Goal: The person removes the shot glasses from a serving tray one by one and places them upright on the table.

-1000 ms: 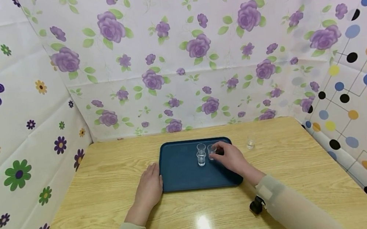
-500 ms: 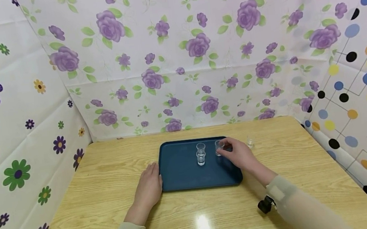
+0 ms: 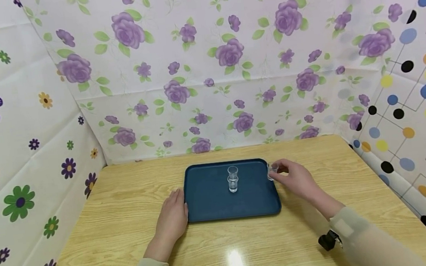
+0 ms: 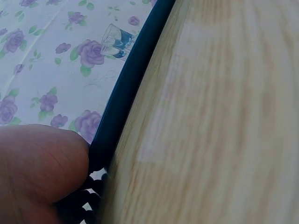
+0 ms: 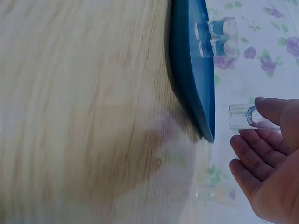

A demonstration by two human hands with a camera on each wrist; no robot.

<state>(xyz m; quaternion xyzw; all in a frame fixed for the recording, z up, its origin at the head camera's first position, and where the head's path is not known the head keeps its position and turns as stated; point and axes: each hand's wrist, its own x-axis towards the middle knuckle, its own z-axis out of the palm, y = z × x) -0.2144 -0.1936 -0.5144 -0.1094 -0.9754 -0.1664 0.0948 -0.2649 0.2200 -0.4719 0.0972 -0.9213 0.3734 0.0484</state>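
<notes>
My right hand [image 3: 297,181] pinches a small clear shot glass [image 3: 272,171] between thumb and fingers, just over the right rim of a dark blue tray [image 3: 207,197]. In the right wrist view this glass [image 5: 239,117] is off the tray, its rim and thick base visible. Two more shot glasses [image 3: 233,184] stand on the tray, one behind the other, right of its middle. My left hand [image 3: 172,216] lies along the tray's left edge, fingers extended, the thumb side touching the rim.
Another shot glass [image 5: 216,193] is on the table right of the tray, faint in the right wrist view and hidden behind my right hand in the head view. Patterned cloths [image 3: 207,73] hang behind and on both sides of the wooden table [image 3: 141,187].
My right hand has carried the shot glass rightward, from beside the two glasses on the tray to its right rim. My left hand and the tray have stayed put.
</notes>
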